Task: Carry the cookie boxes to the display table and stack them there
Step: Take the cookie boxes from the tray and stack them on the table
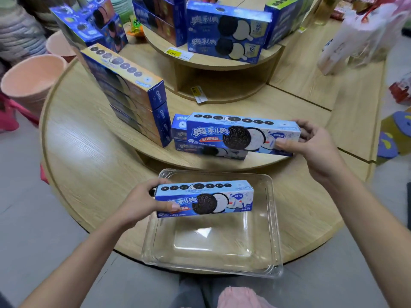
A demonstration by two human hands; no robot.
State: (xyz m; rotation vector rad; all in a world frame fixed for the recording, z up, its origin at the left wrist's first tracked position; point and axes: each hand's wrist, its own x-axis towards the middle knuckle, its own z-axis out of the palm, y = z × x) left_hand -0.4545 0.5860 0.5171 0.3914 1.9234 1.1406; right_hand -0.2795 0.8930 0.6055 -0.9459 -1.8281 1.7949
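Observation:
My left hand (142, 203) grips the left end of a long blue cookie box (204, 200), held above a clear plastic bin (274, 245). Farther out, my right hand (311, 141) holds the right end of a second blue cookie box (240, 134) over the middle tier of the round wooden display table (89, 156). That box sits against a low pile of similar boxes (189, 148) lying flat on the tier. To the left stands a taller stack of several orange-and-blue cookie boxes (135, 96).
The top tier (213, 61) carries large blue cookie packs (226, 34) and price tags. More boxes (89, 25) stand at the back left. Pink buckets (31, 78) sit left of the table. A white bag (355, 34) and a wooden platform are at the right.

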